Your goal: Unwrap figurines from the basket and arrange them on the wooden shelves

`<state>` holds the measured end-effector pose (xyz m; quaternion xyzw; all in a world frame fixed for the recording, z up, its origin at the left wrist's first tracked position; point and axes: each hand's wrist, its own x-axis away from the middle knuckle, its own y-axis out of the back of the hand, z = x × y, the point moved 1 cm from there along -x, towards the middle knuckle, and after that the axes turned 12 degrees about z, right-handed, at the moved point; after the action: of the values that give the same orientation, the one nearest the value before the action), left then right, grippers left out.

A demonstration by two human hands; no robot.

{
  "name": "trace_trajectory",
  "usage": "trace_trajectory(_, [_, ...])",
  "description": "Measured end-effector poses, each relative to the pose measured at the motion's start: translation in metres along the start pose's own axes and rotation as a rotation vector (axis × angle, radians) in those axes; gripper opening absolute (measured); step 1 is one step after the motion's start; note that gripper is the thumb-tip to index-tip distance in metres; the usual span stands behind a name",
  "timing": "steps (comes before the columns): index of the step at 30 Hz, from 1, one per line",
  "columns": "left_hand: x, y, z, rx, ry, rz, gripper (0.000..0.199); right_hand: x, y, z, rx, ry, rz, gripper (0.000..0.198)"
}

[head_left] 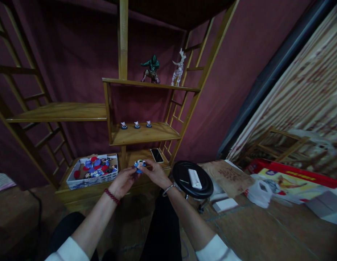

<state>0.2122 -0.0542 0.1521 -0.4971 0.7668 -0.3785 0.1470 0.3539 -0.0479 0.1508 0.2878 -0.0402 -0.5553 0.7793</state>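
Observation:
Between my two hands is a small figurine (139, 166) with a blue base and white and dark parts; its finer details are too small to make out. My left hand (125, 181), with a red beaded bracelet at the wrist, grips it from the left. From the right, the fingers of my right hand (156, 174) pinch it too. Left of my hands stands a patterned open box (93, 179) full of red, blue and white figurine pieces. Above, on a shelf (146, 136), three small figurines (136, 125) are lined up in a row.
A phone (157, 155) lies on the lowest shelf. Higher up stand a green crouching figure (152, 69) and a clear deer ornament (179, 69). A black round stool (205, 186) bearing a white box (194, 179) is at my right, with bags and cartons on the floor beyond.

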Motion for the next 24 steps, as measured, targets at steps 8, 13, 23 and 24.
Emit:
trace_trajectory(8, [-0.012, -0.004, -0.006, -0.012, 0.027, -0.053, 0.022, -0.01, 0.005, -0.007, -0.008, 0.007, 0.006, 0.029])
trace_trajectory(13, [-0.017, -0.005, -0.006, -0.016, 0.055, -0.071, 0.022, -0.011, 0.007, -0.011, -0.051, -0.009, -0.003, 0.028])
trace_trajectory(23, [-0.02, -0.001, -0.003, -0.013, 0.061, -0.039, 0.019, -0.01, 0.006, -0.017, -0.004, -0.013, -0.028, 0.026])
trace_trajectory(24, [-0.019, 0.0, -0.003, -0.011, 0.057, -0.035, 0.018, -0.01, 0.005, -0.015, 0.001, -0.015, -0.024, 0.026])
